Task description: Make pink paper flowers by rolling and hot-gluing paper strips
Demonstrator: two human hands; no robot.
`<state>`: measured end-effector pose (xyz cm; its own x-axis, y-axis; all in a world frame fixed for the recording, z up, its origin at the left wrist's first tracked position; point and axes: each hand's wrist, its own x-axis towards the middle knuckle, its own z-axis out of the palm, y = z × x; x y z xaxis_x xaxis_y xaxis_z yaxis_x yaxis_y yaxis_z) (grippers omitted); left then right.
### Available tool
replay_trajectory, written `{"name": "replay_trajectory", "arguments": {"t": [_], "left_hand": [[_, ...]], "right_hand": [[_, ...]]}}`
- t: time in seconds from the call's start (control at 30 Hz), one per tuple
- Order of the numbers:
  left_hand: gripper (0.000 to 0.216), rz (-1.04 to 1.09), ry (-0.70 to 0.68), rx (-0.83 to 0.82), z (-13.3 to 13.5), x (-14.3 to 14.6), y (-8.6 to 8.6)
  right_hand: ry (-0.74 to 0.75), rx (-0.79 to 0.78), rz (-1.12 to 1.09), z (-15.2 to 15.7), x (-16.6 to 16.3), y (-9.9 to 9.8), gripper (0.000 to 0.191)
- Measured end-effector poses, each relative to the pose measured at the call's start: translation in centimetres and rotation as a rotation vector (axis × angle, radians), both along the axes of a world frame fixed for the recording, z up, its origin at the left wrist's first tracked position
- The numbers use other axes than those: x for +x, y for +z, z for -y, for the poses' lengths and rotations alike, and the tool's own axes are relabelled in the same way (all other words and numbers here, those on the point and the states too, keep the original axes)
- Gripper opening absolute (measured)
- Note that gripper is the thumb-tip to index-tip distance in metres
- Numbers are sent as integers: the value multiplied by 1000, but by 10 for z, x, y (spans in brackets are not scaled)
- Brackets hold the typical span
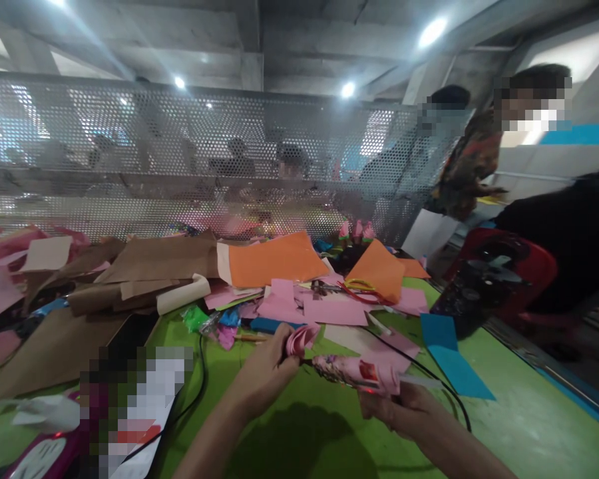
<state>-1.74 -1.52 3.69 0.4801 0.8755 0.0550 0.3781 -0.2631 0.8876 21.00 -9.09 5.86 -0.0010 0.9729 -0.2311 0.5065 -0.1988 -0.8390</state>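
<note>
My left hand (267,366) is closed around a rolled pink paper flower (302,339), pinched in the fingers with its spiral facing up. In my right hand (404,406) is a stained glue gun (352,371), partly covered in pink, with a small red light. A translucent glue stick (422,381) pokes out of its back end. The gun's dark nozzle points left and comes close under the flower; I cannot tell whether they touch. Fingers of the right hand are partly hidden below the gun. Both hands are above the green table (299,432).
Pink paper pieces (334,313), orange sheets (274,259) and brown paper (164,259) are heaped behind the hands. Scissors (364,291) lie among them. A blue paper strip (454,359) rests at right. A black cord (444,382) curves near my right hand. A perforated metal screen (180,146) stands behind; people are nearby.
</note>
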Motion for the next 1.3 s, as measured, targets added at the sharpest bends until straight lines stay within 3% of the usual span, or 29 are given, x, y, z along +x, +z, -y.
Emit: {"name": "replay_trajectory", "arguments": {"t": [0.8,0.9,1.3], "left_hand": [[6,-25,19,-13,2,3,2],[9,-10,14,-16,2,4,2],[9,23,-20,-44,-1,2,2]], "right_hand": [[104,41,-94,0,-2,6,44],[64,29,-86,0,-2,3,49],[-1,69,-52,1,-9,5,38]]}}
